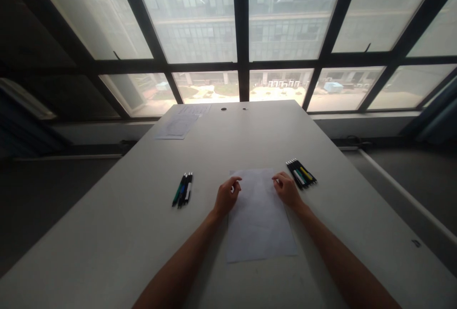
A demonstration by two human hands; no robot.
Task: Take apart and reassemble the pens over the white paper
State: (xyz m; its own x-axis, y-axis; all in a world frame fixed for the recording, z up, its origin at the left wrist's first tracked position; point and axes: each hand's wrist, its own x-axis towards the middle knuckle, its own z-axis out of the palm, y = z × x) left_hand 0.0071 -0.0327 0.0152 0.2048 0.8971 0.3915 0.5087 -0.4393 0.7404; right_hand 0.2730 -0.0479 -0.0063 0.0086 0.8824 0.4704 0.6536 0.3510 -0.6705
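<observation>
A blank white sheet of paper [260,225] lies on the table in front of me. My left hand [227,195] is over the sheet's upper left edge, its fingers loosely bent with a gap between thumb and forefinger. Opposite it, my right hand [286,189] is at the upper right edge, fingers also loosely curled and slightly apart. Nothing shows in either hand; whether the fingertips touch the paper I cannot tell. Several pens [183,190] lie side by side left of my left hand. Just beyond my right hand is another row of several pens [301,174], mostly black with coloured parts.
The white table [250,142] reaches toward large framed windows [278,28]. Printed sheets [177,123] lie at its far left corner. A round hole [223,109] is near the far edge. A small dark piece [416,243] is at the right edge.
</observation>
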